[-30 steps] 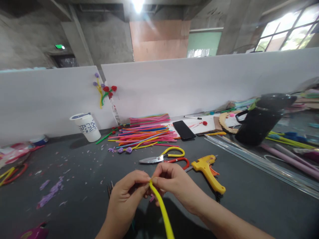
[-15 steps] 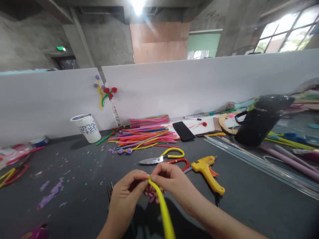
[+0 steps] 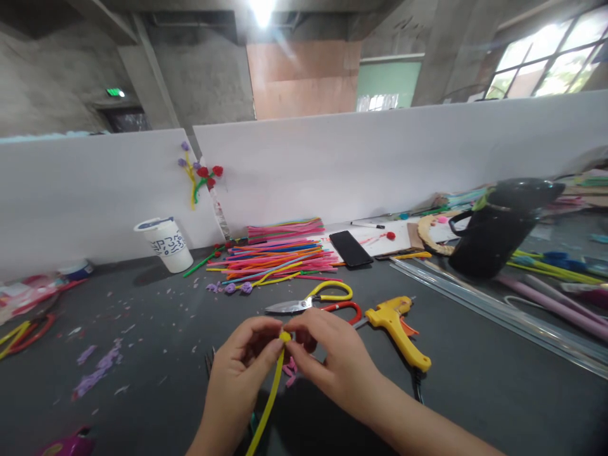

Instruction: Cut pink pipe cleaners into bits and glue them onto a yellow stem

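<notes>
A yellow pipe cleaner (image 3: pixel 270 400) hangs down toward me from a small bent or coiled end between my fingertips. My left hand (image 3: pixel 242 367) pinches that end from the left, thumb against fingers. From the other side my right hand (image 3: pixel 335 361) closes its thumb and forefinger on the same end. Pink scraps (image 3: pixel 289 372) lie on the table just behind the strand. Beyond my hands are scissors (image 3: pixel 297 306) with one yellow and one red handle. A yellow glue gun (image 3: pixel 401 332) rests right of my right hand.
Coloured pipe cleaners (image 3: pixel 280 256) are piled at the back beside a phone (image 3: pixel 350 248). A white cup (image 3: pixel 166 246) stands back left, and a black jug (image 3: pixel 496 231) at right. Clear rods (image 3: pixel 494 316) lie along the right side. Purple scraps (image 3: pixel 99 367) litter the left.
The loose length of the yellow pipe cleaner has swung from the right to the left below my hands. Its held end now shows as a small yellow knob. My right fingers have shifted slightly.
</notes>
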Demonstrator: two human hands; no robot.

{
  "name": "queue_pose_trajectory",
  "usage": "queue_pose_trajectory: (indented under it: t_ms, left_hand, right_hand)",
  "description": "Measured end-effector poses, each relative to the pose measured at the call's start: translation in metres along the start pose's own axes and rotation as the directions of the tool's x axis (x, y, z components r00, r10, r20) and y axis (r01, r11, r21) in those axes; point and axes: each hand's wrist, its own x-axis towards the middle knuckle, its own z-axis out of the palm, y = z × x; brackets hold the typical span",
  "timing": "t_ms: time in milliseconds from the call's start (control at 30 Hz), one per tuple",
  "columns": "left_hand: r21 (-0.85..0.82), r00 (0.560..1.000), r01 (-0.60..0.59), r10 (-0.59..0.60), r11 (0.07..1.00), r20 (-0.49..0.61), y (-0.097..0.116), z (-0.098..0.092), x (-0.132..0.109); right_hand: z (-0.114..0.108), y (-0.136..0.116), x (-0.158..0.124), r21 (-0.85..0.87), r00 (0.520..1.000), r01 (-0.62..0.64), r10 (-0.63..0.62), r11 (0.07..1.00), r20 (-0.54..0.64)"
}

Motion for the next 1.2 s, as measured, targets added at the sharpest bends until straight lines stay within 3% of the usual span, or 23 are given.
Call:
queue_pose_trajectory:
  t_ms: [133, 333, 567, 667, 900, 1200]
  left_hand:
    - [-0.188, 0.99, 0.141, -0.134, 0.972, 0.048, 0.0, 0.002, 0.003]
    - [-0.234, 0.965, 0.221, -0.179, 0.947, 0.19, 0.001, -0.001, 0.005]
    - [-0.181, 0.894, 0.38, -0.31, 0.907, 0.324, 0.001, -0.007, 0.007]
    - [-0.123, 0.893, 0.376, -0.323, 0.919, 0.315, 0.004, -0.005, 0.005]
    - [0.038, 0.958, 0.227, -0.23, 0.973, 0.172, 0.012, -0.002, 0.001]
    - [0.03, 0.958, 0.226, -0.228, 0.974, 0.173, 0.008, 0.0, 0.002]
  right_hand:
    - [-0.003, 0.0, -0.001, -0.137, 0.99, 0.14, -0.137, 0.981, 0.028]
    - [-0.004, -0.001, 0.002, -0.058, 0.994, 0.088, -0.085, 0.994, 0.062]
    - [-0.004, 0.001, 0.004, 0.005, 0.998, 0.015, -0.015, 1.0, 0.059]
    - [-0.004, 0.0, 0.004, -0.008, 0.997, 0.03, -0.03, 1.0, 0.074]
    - [-0.005, 0.002, 0.002, -0.018, 0.996, 0.049, -0.047, 0.999, 0.079]
    - [0.004, 0.003, -0.003, -0.187, 0.985, 0.173, -0.17, 0.967, 0.032]
